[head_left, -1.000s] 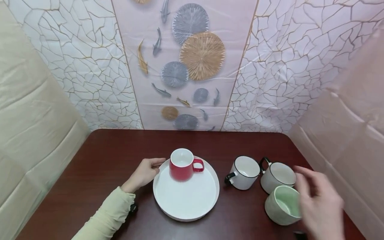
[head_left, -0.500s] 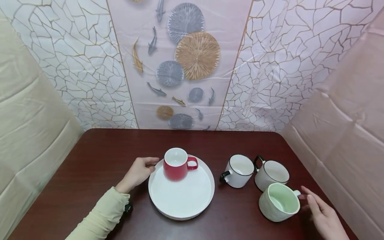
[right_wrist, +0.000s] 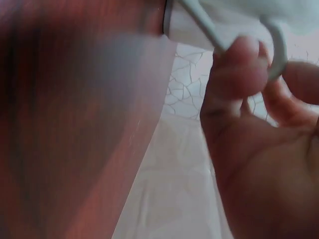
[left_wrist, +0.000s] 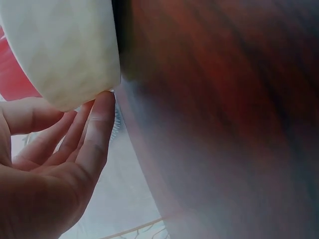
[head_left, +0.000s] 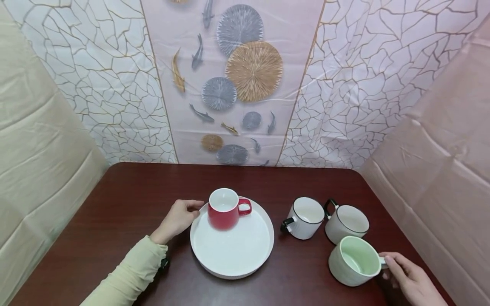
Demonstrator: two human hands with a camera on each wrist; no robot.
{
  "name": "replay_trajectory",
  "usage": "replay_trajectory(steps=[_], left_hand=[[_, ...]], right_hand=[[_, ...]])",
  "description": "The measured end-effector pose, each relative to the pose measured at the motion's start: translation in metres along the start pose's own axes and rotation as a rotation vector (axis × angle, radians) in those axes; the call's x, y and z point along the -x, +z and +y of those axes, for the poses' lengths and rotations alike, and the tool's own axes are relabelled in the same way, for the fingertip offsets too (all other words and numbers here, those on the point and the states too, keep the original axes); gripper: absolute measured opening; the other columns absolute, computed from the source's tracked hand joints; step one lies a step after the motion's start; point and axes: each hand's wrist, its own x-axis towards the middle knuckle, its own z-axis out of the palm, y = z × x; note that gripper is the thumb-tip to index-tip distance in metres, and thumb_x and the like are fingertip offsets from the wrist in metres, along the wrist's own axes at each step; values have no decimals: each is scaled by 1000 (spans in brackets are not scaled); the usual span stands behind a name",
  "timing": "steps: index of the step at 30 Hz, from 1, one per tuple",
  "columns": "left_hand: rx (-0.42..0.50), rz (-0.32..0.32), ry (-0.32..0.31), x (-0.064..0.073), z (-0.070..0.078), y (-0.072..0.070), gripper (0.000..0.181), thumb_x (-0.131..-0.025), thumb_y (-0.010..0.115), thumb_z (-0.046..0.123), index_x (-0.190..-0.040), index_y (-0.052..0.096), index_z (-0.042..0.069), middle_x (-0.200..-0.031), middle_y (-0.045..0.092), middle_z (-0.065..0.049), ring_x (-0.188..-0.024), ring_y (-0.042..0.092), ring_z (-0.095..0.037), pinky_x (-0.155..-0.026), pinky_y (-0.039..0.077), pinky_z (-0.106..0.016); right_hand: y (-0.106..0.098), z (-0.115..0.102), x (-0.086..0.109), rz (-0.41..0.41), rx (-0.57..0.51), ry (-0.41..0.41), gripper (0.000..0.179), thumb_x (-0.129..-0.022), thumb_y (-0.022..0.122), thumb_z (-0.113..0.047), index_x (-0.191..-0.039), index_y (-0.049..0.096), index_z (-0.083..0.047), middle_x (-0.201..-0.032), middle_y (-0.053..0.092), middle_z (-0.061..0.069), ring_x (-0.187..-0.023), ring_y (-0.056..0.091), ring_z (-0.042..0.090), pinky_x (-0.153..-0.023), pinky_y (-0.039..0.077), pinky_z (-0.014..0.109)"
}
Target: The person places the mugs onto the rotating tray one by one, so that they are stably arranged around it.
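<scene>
As things lie now, one mug is done: the red mug [head_left: 223,220] stands upright on the far left part of the round white tray [head_left: 237,257]. Three remain on the desk [head_left: 141,187], right of the tray — the left white mug [head_left: 305,224], the right white mug [head_left: 343,229] and, nearest, the green mug [head_left: 346,267]; whether its base has lifted, I cannot tell. The left hand [head_left: 179,219] pinches the tray's left rim between thumb and fingers. Half a second ago the right hand [head_left: 413,279] was beside the green mug's handle, its fingers loose — now they grip it, and the handle has swung slightly nearer. The white mugs have not moved.
</scene>
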Motion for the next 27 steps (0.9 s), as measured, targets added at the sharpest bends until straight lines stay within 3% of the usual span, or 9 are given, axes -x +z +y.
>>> replay_trajectory(steps=[4,8,12,18,22,27], left_hand=[[-15,3,-11,3,2,-2,29,-86,59,0,-113,71,-1,-110,69,-14,-95,58,-23,-80,47,-32],[-20,14,-14,4,3,-3,27,-87,59,2,-111,72,1,-109,69,-12,-98,58,-23,-82,47,-33],[-11,15,-19,7,1,-4,25,-87,60,3,-109,72,1,-107,70,-11,-96,58,-23,-80,48,-32],[4,11,-42,11,-2,-5,22,-86,62,4,-105,73,3,-102,70,-8,-92,59,-22,-78,47,-31],[18,2,-28,11,0,-4,21,-86,62,3,-104,72,3,-100,70,-8,-90,60,-22,-77,49,-32],[37,-10,-18,14,1,-6,21,-87,61,1,-106,70,-1,-100,70,-10,-89,63,-21,-77,51,-32]], right_hand=[[2,3,9,9,-1,-40,14,-98,56,-6,-106,64,-14,-70,61,-4,-57,54,13,-49,44,26],[8,1,14,110,-7,-102,19,-91,63,2,-99,67,-15,-66,63,-6,-56,57,10,-48,45,22],[15,-4,17,199,-8,-90,19,-88,65,5,-89,68,-14,-62,61,-7,-54,57,5,-47,45,18],[23,-12,20,290,18,-24,10,-89,67,0,-87,66,-10,-60,60,-10,-54,57,2,-46,45,17],[20,-21,24,357,-26,-50,18,-89,65,4,-85,68,-14,-58,61,-12,-51,57,-1,-46,45,15],[19,-51,19,319,-60,-132,21,-88,63,10,-87,67,-10,-64,62,-9,-54,58,2,-48,46,16]])
